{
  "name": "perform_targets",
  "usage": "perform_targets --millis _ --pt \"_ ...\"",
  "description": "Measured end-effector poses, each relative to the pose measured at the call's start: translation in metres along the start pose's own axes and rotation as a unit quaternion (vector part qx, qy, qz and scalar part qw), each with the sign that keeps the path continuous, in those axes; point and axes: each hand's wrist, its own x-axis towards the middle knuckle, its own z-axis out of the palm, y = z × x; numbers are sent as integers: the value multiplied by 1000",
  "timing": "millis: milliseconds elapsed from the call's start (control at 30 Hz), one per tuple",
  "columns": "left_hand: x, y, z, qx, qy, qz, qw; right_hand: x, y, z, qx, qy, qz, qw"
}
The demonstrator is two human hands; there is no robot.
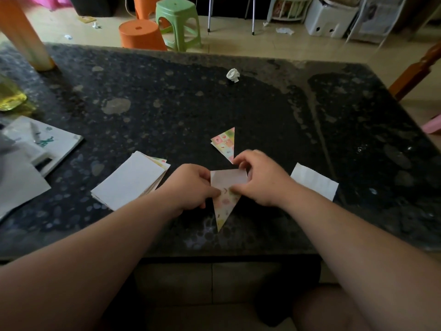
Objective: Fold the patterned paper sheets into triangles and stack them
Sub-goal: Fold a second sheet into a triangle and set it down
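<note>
A partly folded patterned sheet sits near the front edge of the dark stone table, its white back showing on top and a patterned point aimed toward me. My left hand pinches its left edge. My right hand pinches its right side and top corner. A finished patterned triangle lies flat just behind my hands. Left of my left hand rests a stack of unfolded sheets, white side up. One white sheet lies to the right, partly under my right forearm.
A crumpled white paper ball lies farther back on the table. Booklets and papers crowd the left edge, with a yellowish container behind them. Orange stools and a green stool stand on the floor beyond.
</note>
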Motion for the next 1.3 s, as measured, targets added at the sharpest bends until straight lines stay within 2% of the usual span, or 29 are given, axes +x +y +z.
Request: perform_targets --millis 67,167,267,367,433,533,600,733,1100,1300 --pt "2 -2 -5 -38 -7 -6 999 4 6 -12 40 26 58 997" --pt "3 -7 -13 -103 -23 -11 994 5 22 -29 180 -36 128 975" --pt "3 -10 -14 -99 -29 -10 995 2 27 -35 191 -106 112 969" --pt "1 -10 -10 -56 -26 6 998 0 24 -32 187 -137 96 968" --pt "0 -9 -8 -31 -30 15 999 1 23 -28 169 -143 88 971" --pt "-2 -5 -7 69 -23 39 997 5 21 -21 62 -125 59 988" --pt "-2 -4 -7 165 3 63 984 7 18 -17 10 -115 38 993" --pt "1 -9 -6 254 52 100 961 5 16 -9 -54 -105 4 993" --pt "6 -7 0 262 68 127 954 6 17 1 -63 -52 -34 996" --pt "4 4 0 305 43 190 932 10 8 2 -106 -43 -77 990"
